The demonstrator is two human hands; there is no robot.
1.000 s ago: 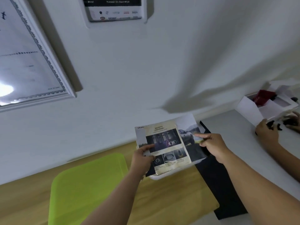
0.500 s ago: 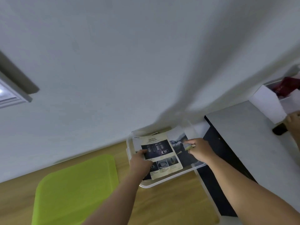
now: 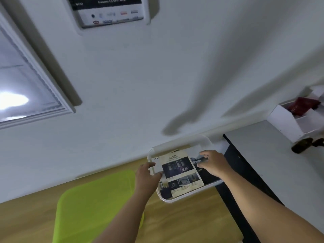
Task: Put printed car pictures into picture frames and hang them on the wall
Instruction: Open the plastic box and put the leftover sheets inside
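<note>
1. A wooden tabletop point(image 3: 192, 223) with a light grain runs along the foot of the white wall
2. A lime-green plastic lid point(image 3: 98, 199) with rounded corners lies flat on the wood, towards the left
3. A clear plastic bin point(image 3: 177, 199) sits on the same wood to the right of the lid, close against the wall
4. A grey desk point(image 3: 266, 165) with a black edge adjoins the wooden top on the right
5. On the grey desk a white cardboard box point(image 3: 287, 123) stands by the wall, with a dark brown object point(image 3: 300, 148), too blurred to name, just in front of it
</note>
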